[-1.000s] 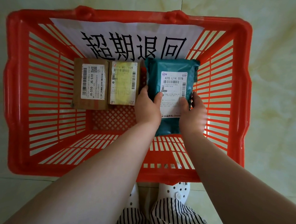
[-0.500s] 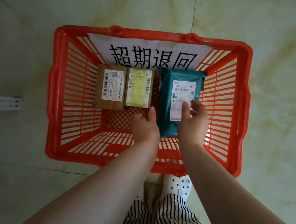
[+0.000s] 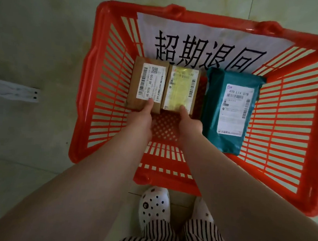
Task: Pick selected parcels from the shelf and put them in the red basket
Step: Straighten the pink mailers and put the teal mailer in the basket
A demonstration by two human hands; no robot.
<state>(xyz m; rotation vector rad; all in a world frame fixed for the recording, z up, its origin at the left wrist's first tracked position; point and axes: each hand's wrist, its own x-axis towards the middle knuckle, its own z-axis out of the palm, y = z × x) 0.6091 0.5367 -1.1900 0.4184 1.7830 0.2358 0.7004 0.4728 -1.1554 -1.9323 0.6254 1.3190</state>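
Two bare hands inside the red slatted plastic basket [image 3: 103, 90]: left hand [image 3: 142, 119] thumbs the brown cardboard box [image 3: 147, 83]; right hand [image 3: 189, 125] thumbs the adjacent yellow-labelled box [image 3: 181, 90]; whether either grip has closed on its box cannot be told.

Hands [image 3: 141, 119] off teal parcel [image 3: 230, 114]

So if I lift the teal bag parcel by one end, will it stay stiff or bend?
The teal parcel is a wrinkled plastic mailer, so it would probably sag somewhat. Its glossy film may be slippery. It lies flat in the red basket, so rolling seems unlikely.
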